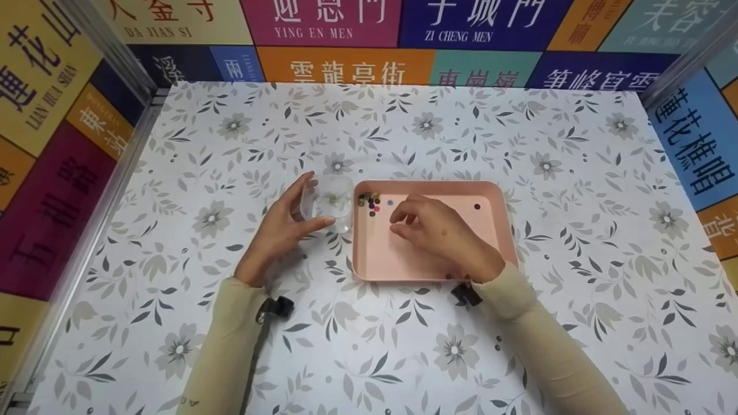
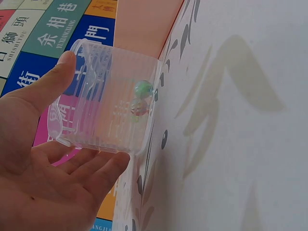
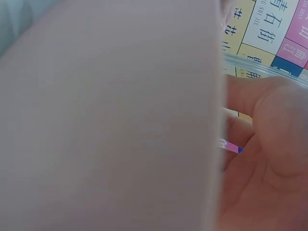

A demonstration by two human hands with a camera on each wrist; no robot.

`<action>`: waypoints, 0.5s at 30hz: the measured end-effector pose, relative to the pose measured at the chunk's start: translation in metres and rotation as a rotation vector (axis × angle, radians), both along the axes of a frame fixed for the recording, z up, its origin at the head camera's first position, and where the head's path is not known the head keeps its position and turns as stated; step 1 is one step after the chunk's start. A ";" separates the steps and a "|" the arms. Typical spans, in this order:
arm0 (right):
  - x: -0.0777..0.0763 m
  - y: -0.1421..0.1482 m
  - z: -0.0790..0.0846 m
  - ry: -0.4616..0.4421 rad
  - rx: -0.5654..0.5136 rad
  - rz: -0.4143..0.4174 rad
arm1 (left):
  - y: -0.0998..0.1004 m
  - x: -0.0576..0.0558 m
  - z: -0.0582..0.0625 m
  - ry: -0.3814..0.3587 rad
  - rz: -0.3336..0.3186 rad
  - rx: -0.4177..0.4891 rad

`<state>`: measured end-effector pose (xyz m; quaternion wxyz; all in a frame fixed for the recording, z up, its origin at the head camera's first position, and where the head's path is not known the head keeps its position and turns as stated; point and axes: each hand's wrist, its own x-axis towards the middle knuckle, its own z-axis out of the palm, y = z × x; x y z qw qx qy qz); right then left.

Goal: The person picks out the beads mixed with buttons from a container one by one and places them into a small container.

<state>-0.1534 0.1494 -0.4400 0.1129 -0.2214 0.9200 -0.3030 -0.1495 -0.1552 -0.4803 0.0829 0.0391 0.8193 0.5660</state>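
Observation:
My left hand (image 1: 282, 222) holds a clear plastic box (image 1: 324, 193) on the table beside the tray, thumb on one side and fingers on the other. In the left wrist view, a green marble-like ball (image 2: 143, 89) and a reddish one (image 2: 139, 107) show through the ribbed wall of the box. My right hand (image 1: 441, 227) is over the pink tray (image 1: 508, 230) with its fingers bent; whether they pinch anything is hidden. Several small dark round pieces (image 1: 372, 202) lie at the tray's upper left, with a pink one (image 1: 376, 208) and a blue one (image 1: 390, 202) close by.
One dark piece (image 1: 477, 206) lies at the tray's right side, and a few more (image 1: 450, 276) by its near wall. A floral cloth (image 1: 369, 346) covers the table. Panels with printed characters (image 1: 346, 69) stand behind and at both sides. The tray wall (image 3: 106, 120) blocks much of the right wrist view.

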 end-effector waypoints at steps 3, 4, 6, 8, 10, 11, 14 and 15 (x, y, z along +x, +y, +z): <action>-0.002 -0.002 0.002 -0.017 0.011 -0.016 | 0.000 0.000 0.000 0.001 0.005 -0.010; -0.003 -0.003 0.003 -0.023 0.017 -0.022 | 0.000 0.000 0.000 0.000 0.006 -0.012; -0.004 -0.005 0.005 -0.028 0.023 -0.029 | 0.000 0.000 0.001 -0.004 0.007 -0.016; -0.004 -0.006 0.008 -0.024 0.025 -0.031 | 0.000 0.000 0.001 -0.006 0.010 -0.021; -0.003 -0.006 0.011 -0.021 0.029 -0.035 | 0.000 0.000 0.001 -0.005 0.008 -0.026; -0.002 -0.006 0.013 -0.020 0.030 -0.037 | 0.000 -0.001 0.001 -0.003 0.007 -0.029; 0.000 -0.006 0.018 -0.013 0.034 -0.039 | 0.000 -0.001 0.001 -0.001 0.007 -0.025; 0.000 -0.005 0.020 -0.008 0.033 -0.038 | 0.001 0.001 0.005 -0.011 0.007 -0.022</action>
